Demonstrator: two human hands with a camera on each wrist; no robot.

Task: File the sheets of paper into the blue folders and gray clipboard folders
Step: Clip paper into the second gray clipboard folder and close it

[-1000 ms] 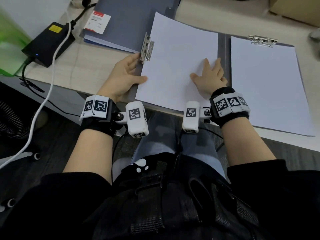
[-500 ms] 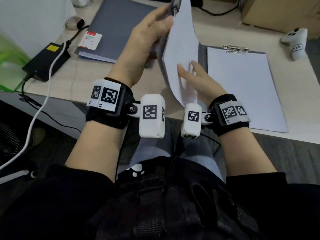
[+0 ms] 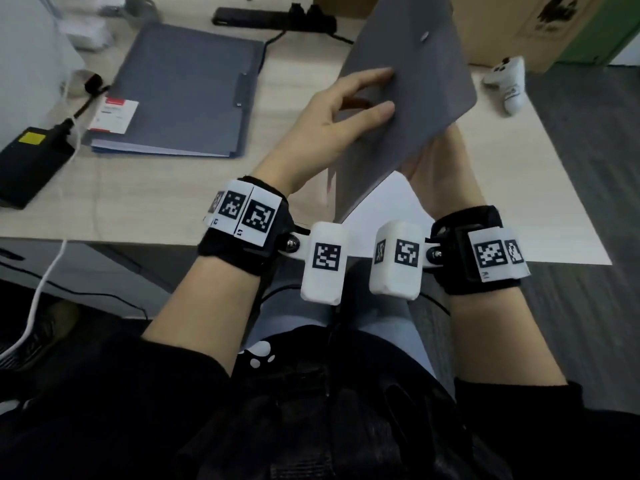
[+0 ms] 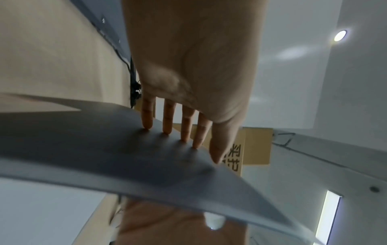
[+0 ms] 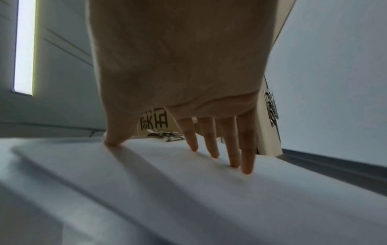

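Note:
A gray clipboard folder's cover point(image 3: 408, 81) stands tilted over the table's right half, its gray outer face toward me. My left hand point(image 3: 346, 109) presses on that face with straight fingers, and the left wrist view shows the fingertips point(image 4: 167, 131) on the gray cover point(image 4: 125, 157). My right hand point(image 3: 440, 174) lies beneath the cover, fingers hidden in the head view. In the right wrist view that right hand point(image 5: 188, 149) rests flat on the white sheet point(image 5: 188, 190), near the metal clip point(image 5: 165, 135). A corner of the sheet point(image 3: 391, 216) shows at the table edge. Blue folders point(image 3: 187, 88) lie stacked at the back left.
A black power brick point(image 3: 31, 161) with a white cable point(image 3: 41, 285) sits at the left edge. At the back stand a power strip point(image 3: 273, 19) and a cardboard box point(image 3: 519, 26). A white controller point(image 3: 509, 84) lies at the back right. The table's front edge point(image 3: 138, 239) is close to my wrists.
My left hand has swung the gray cover further over to the right, so its outer face now shows. My right hand stays on the sheet, now under the cover.

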